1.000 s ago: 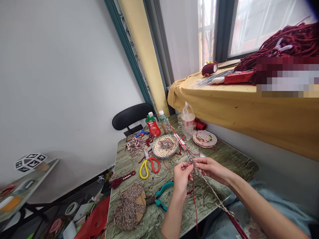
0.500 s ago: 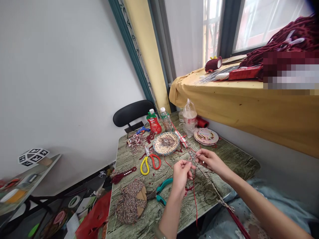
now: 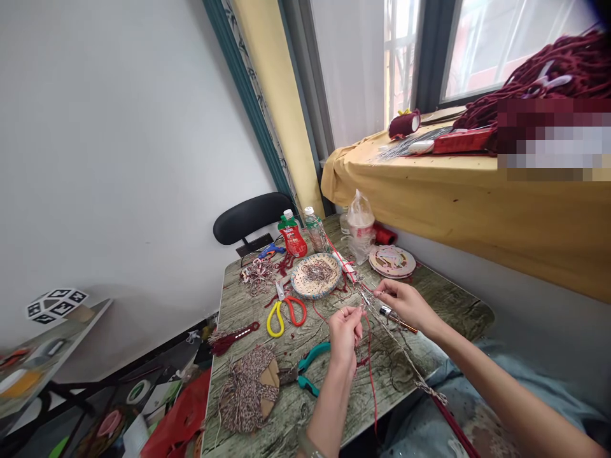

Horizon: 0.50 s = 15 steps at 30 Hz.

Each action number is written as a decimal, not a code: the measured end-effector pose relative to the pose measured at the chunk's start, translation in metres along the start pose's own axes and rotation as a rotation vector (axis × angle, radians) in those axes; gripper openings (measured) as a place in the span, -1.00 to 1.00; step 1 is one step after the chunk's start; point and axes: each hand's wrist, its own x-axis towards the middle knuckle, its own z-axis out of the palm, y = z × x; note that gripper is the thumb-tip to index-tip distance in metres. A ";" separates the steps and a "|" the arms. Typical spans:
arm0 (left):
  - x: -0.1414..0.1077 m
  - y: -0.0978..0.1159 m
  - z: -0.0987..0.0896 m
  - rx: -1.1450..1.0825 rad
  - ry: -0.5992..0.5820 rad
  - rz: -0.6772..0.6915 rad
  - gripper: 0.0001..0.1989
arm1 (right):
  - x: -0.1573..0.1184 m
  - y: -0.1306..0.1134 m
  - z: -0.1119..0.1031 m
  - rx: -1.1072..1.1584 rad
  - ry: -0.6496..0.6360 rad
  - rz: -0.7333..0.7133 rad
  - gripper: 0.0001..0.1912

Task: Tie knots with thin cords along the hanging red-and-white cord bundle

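Note:
A mottled, braided cord [image 3: 405,351] stretches taut from a white tube [image 3: 344,266] on the table down to a dark red bundle [image 3: 453,423] at my lap. My left hand [image 3: 344,336] is closed in a pinch on a thin strand of yarn, just left of the cord. On the other side, my right hand [image 3: 409,306] pinches another thin strand close to the cord. The exact ends of both strands are too fine to make out. A loose red string [image 3: 371,375] hangs down beside my left hand. Under my right wrist lies a slim pen-like item [image 3: 400,320].
Left of my hands lie scissors [image 3: 281,310], teal-handled pliers [image 3: 312,359] and a card wound with mottled yarn [image 3: 248,391]. Behind them are a basket [image 3: 298,287] of yarn scraps, a red pouch [image 3: 293,238], a bottle [image 3: 314,229] and a bagged cup [image 3: 361,226]. A cloth-covered ledge [image 3: 429,197] borders the right.
My hands have drawn slightly apart, the left one moving a little left and the right one a little up. The pen-like item now shows beneath my right hand. The view has shifted slightly.

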 end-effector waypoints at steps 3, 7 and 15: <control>-0.002 -0.003 -0.001 -0.031 0.027 0.021 -0.66 | 0.003 0.003 0.003 0.040 -0.016 0.015 -0.81; -0.005 -0.007 0.000 -0.098 0.069 0.020 -0.67 | 0.001 0.004 0.004 0.120 -0.052 0.068 -0.77; 0.015 0.001 -0.006 0.151 -0.023 -0.022 -0.64 | -0.012 0.011 0.001 0.141 -0.224 0.181 -0.73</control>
